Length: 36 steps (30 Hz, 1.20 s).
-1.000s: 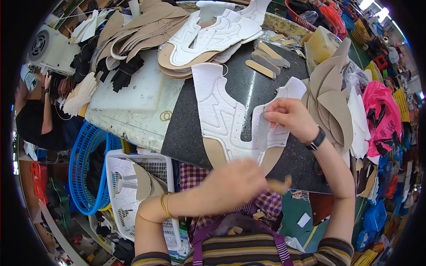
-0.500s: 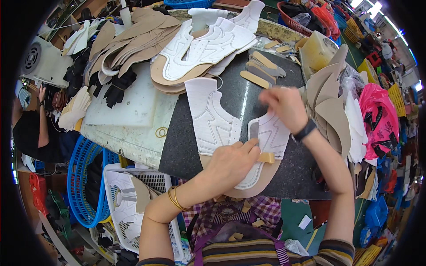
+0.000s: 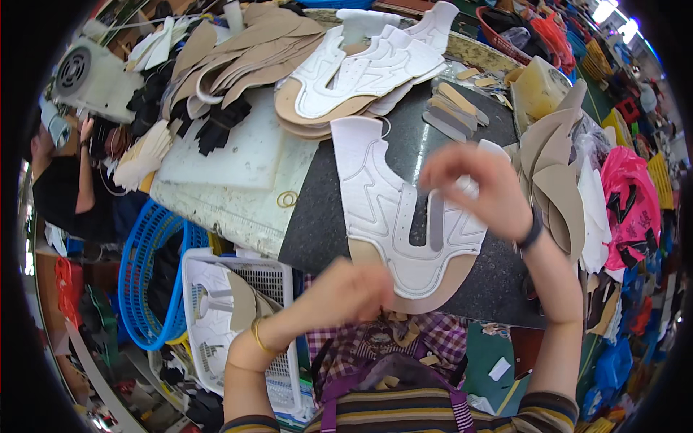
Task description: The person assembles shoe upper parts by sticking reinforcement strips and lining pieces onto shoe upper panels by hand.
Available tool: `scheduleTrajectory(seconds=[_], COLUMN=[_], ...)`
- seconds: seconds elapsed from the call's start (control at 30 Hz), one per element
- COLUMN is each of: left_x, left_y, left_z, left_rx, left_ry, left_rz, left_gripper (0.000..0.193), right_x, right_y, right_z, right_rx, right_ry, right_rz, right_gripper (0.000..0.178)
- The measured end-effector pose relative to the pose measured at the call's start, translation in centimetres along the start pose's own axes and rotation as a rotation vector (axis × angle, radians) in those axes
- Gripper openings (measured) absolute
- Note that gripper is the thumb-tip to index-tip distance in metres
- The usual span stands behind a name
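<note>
A white shoe upper (image 3: pixel 377 206) with stitched lines and a beige backing edge lies on a dark slab (image 3: pixel 310 209). Along the right side of its long opening runs a grey strip (image 3: pixel 435 225). My right hand (image 3: pixel 480 184) hovers over the upper's right wing, fingers loosely curved and apart, nothing visible in them. Close to the upper's lower left edge is my left hand (image 3: pixel 354 292), smeared by motion, so its fingers are unclear. Beyond the right hand, several tan and grey strips (image 3: pixel 451 108) lie on the slab.
Stacked white uppers (image 3: pixel 368 68) and beige pieces (image 3: pixel 260 43) cover the far side. Beige panels (image 3: pixel 552 159) and a pink bag (image 3: pixel 626 209) are at right. A white basket (image 3: pixel 278 278) with pieces stands left, beside a blue basket (image 3: pixel 130 289). Tan scraps lie on my lap.
My left hand has come off the upper and moved down-left, baring the opening. The tan piece beside its fingers no longer shows on the upper. My right hand has shifted slightly down-right.
</note>
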State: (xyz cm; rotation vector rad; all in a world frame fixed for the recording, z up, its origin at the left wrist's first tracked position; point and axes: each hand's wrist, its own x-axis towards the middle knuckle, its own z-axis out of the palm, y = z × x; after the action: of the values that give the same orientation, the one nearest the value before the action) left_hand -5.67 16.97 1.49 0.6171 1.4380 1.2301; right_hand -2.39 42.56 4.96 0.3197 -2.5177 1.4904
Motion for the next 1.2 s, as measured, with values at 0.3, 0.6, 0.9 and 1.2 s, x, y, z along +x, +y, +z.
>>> scheduleTrajectory(seconds=[0.3, 0.6, 0.9, 1.2], left_x=[-0.2, 1.2, -0.5, 1.5], left_y=[1.4, -0.1, 0.3, -1.0], left_z=[0.9, 2.8, 2.5, -0.2], left_rx=[-0.314, -0.897, 0.32, 1.26], left_ry=[-0.143, -0.047, -0.288, 0.32], left_rz=[0.072, -0.004, 0.362, 0.584], left_gripper=[0.02, 0.024, 0.013, 0.019], right_x=[-6.6, -5.8, -0.6, 1.4], right_y=[-3.7, -5.2, 0.2, 3.8], right_z=[2.4, 5.0, 1.0, 2.2], right_rx=[-0.007, -0.005, 0.321, 0.223], right_ry=[-0.216, -0.047, 0.004, -0.16], right_rz=[-0.372, 0.017, 0.641, 0.696], right_gripper=[0.02, 0.026, 0.01, 0.011])
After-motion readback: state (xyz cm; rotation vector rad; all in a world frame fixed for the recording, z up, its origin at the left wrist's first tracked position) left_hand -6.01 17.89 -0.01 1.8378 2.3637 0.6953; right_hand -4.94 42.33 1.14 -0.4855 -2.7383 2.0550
